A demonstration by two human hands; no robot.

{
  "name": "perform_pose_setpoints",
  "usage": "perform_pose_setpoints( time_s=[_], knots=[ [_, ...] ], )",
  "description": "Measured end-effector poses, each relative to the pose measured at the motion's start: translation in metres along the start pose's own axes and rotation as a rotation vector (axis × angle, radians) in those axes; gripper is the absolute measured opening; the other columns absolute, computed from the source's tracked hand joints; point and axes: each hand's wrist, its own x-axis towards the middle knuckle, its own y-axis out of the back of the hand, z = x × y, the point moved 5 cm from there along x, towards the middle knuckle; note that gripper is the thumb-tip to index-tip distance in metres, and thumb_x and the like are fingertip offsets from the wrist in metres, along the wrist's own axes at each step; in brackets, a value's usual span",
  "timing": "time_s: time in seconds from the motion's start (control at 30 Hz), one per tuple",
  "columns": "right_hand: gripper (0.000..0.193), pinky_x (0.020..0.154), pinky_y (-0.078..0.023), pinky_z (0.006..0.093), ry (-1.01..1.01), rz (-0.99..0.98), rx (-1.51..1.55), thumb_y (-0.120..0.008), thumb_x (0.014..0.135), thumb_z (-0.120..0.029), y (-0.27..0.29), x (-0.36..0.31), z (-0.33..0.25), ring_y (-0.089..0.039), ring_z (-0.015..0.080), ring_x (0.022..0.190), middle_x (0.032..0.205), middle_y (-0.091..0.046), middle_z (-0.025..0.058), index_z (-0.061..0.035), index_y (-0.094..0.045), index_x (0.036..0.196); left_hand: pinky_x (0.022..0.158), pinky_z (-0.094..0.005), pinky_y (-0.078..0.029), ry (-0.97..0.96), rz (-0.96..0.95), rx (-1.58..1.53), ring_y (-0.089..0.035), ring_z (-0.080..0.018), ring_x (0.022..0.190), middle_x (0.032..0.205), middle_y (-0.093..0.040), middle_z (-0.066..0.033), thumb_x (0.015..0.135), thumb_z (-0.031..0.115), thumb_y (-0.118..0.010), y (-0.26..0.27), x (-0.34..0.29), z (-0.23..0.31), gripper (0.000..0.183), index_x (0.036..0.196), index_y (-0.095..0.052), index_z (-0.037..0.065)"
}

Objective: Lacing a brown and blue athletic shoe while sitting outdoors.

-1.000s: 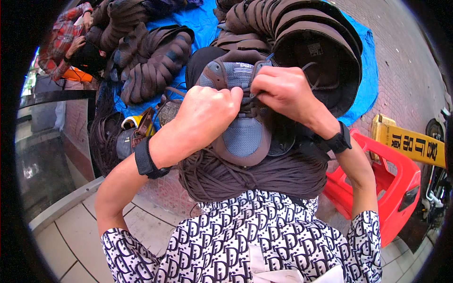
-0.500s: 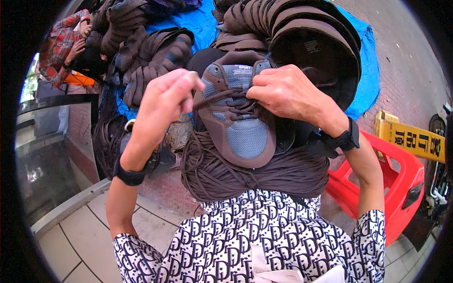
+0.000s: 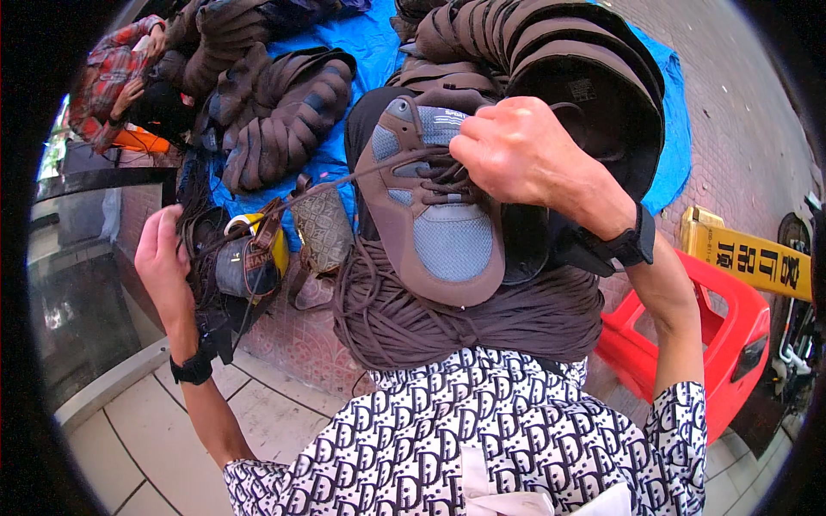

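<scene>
A brown and blue-grey sneaker (image 3: 452, 245), toe toward me, rests on a thick bundle of dark brown laces (image 3: 469, 318) across my lap. Its lower eyelets are laced. My left hand (image 3: 165, 262) is out to the left with its fingers closed on a brown shoelace (image 3: 344, 179), drawn in a long line from the shoe. Over the right eyelet side, my right hand (image 3: 525, 155) is closed at the lacing, seemingly pinching the lace; its fingertips are partly hidden. Each wrist wears a black band.
Stacked brown shoe uppers (image 3: 585, 52) lie on a blue tarp (image 3: 675, 129), with another pile (image 3: 284, 120) at left. A patterned pouch (image 3: 323, 228) and a yellow-black roundish item (image 3: 249, 262) sit left. At right are a red plastic stool (image 3: 688, 318) and a yellow sign (image 3: 748, 254). A person in plaid (image 3: 112, 77) sits far left.
My left hand has swung away from the shoe, left and toward me, pulling the lace out long. My right hand stays at the eyelets, having shifted slightly right.
</scene>
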Motion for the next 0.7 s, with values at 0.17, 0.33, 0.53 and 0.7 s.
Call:
perform_pose_setpoints(
  time_s=[0.17, 0.33, 0.53, 0.7],
  knots=[
    [0.013, 0.050, -0.045, 0.0327, -0.148, 0.012, 0.095, -0.061, 0.063, -0.012, -0.008, -0.003, 0.007, -0.056, 0.0229, 0.056, 0.059, -0.052, 0.0073, -0.0051, -0.051, 0.065, 0.039, -0.0155, -0.019, -0.088, 0.044, 0.049, -0.031, 0.0015, 0.046, 0.059, -0.042, 0.0093, 0.087, 0.020, -0.053, 0.014, 0.004, -0.024, 0.016, 0.094, -0.062, 0.008],
    [0.012, 0.052, -0.045, 0.0340, -0.327, 0.041, 0.281, -0.063, 0.064, -0.013, -0.011, -0.009, 0.017, -0.057, 0.0260, 0.059, 0.061, -0.055, 0.0087, -0.0057, -0.054, 0.069, 0.037, -0.0181, -0.017, 0.180, -0.202, -0.450, -0.023, -0.0008, 0.042, 0.054, -0.031, 0.0078, 0.090, 0.023, -0.048, 0.007, 0.015, -0.024, 0.023, 0.097, -0.056, 0.003],
    [0.015, 0.056, -0.046, 0.0271, -0.606, 0.022, 0.748, -0.065, 0.064, -0.012, -0.017, -0.025, 0.028, -0.059, 0.0184, 0.059, 0.065, -0.059, 0.0095, -0.0052, -0.063, 0.078, 0.037, -0.0180, -0.019, 0.240, -0.182, -0.627, -0.023, -0.0009, 0.043, 0.056, -0.029, 0.0063, 0.091, 0.024, -0.047, 0.016, 0.029, -0.043, 0.025, 0.100, -0.053, 0.001],
    [0.020, 0.058, -0.046, 0.0247, -0.658, 0.076, 0.820, -0.067, 0.062, -0.009, -0.003, -0.043, 0.034, -0.060, 0.0165, 0.061, 0.066, -0.061, 0.0064, -0.0029, -0.064, 0.080, 0.037, -0.0175, -0.020, 0.225, -0.255, -0.656, -0.025, -0.0018, 0.042, 0.056, -0.033, 0.0048, 0.091, 0.022, -0.046, -0.009, 0.032, -0.042, 0.025, 0.100, -0.053, 0.000]
  ],
)
